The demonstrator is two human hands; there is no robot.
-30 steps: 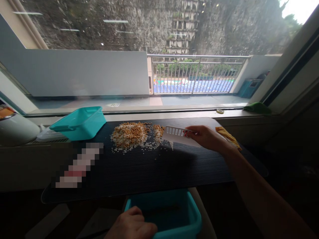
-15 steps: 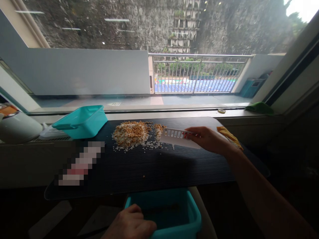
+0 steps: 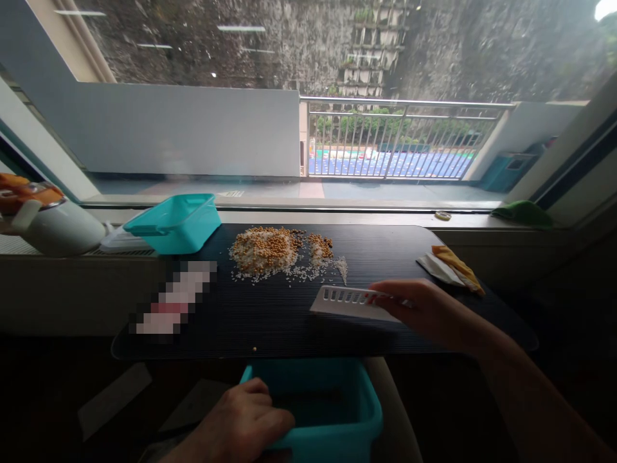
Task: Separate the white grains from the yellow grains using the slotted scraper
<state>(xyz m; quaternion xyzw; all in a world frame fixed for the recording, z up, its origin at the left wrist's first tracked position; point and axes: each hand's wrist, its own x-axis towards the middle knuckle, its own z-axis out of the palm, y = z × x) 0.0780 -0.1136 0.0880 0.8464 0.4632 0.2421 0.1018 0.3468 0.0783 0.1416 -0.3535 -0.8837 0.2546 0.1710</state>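
Observation:
My right hand (image 3: pixel 409 299) pinches a white plastic scraper-like plate (image 3: pixel 354 305) with a row of slots along its upper edge. The plate is over the dark table (image 3: pixel 270 315), in front of the grains. Below the table's front edge, my left hand (image 3: pixel 245 415) is closed over the left rim of a turquoise bin (image 3: pixel 371 411), whose inside is dark. Behind the plate lies a heap of white rice and yellow beans (image 3: pixel 265 251). To its right is a smaller patch of rice and beans (image 3: pixel 319 249), with a thin trail of rice (image 3: pixel 341 267) beside it.
A second turquoise bin (image 3: pixel 186 225) stands at the table's back left, near a pale kettle-like pot (image 3: pixel 67 225). A blurred-out pinkish strip (image 3: pixel 176 299) lies at the left. A yellow cloth (image 3: pixel 457 267) lies on the right. One bean (image 3: pixel 254 348) sits near the front edge.
My right hand has drawn the white plate away from the small patch toward the table's front edge. My left hand stays on the bin rim. The view has shifted slightly.

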